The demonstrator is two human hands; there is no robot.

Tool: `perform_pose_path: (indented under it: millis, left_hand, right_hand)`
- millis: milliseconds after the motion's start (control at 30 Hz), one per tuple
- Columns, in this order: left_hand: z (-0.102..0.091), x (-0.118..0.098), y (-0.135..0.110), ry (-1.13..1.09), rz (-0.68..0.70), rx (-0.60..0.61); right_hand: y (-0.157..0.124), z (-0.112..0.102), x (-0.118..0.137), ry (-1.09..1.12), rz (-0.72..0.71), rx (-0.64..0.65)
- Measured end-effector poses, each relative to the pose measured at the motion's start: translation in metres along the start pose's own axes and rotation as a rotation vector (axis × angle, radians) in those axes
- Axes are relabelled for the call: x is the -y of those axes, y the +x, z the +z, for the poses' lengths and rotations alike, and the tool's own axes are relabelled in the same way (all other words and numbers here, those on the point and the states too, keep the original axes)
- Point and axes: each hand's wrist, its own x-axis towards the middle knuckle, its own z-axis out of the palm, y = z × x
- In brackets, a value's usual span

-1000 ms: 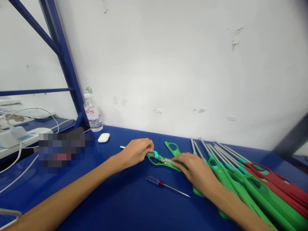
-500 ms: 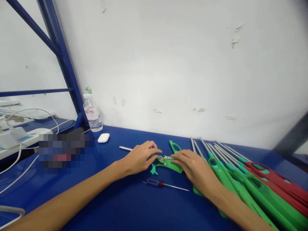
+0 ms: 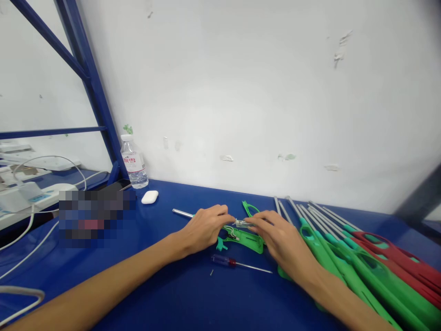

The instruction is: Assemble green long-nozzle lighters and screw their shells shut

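Observation:
On the blue table (image 3: 193, 294) lies an opened green lighter shell (image 3: 248, 240) with wires and a clear inner tube (image 3: 243, 224) showing. My left hand (image 3: 205, 226) pinches the left end of that tube and wiring. My right hand (image 3: 275, 234) pinches the tube's right end just above the shell. A metal rod (image 3: 182, 213) sticks out to the left behind my left hand. A small teal plastic piece (image 3: 220, 244) lies by the shell. A second green shell half (image 3: 250, 208) sits behind my hands.
A screwdriver (image 3: 237, 263) with a clear handle lies in front of my hands, a tiny screw (image 3: 211, 272) beside it. Several green and red long lighters (image 3: 347, 257) are lined up at right. A water bottle (image 3: 133, 163), white earbud case (image 3: 149, 197) and cables (image 3: 24, 230) stand at left.
The teal piece has come off the lighter and now lies on the table. My hands have drawn closer together and lifted the clear tube with its wires off the green shell.

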Motion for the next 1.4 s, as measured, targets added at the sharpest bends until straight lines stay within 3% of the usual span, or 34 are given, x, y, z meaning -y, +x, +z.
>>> perform_pose_path:
  millis: [233, 567, 900, 1400]
  left_hand:
    - [0.0, -0.003, 0.0, 0.046, -0.006, 0.024]
    - [-0.006, 0.009, -0.003, 0.066, -0.027, -0.054]
    - [-0.009, -0.005, -0.004, 0.008, 0.039, -0.099]
    - [-0.025, -0.017, -0.005, -0.12, 0.107, -0.014]
  right_hand:
    - [-0.002, 0.003, -0.001, 0.002, 0.001, -0.008]
    - [0.004, -0.015, -0.008, -0.018, 0.073, -0.079]
    - [0.004, -0.008, 0.008, 0.105, 0.043, -0.014]
    - [0.009, -0.031, -0.005, 0.121, 0.016, 0.178]
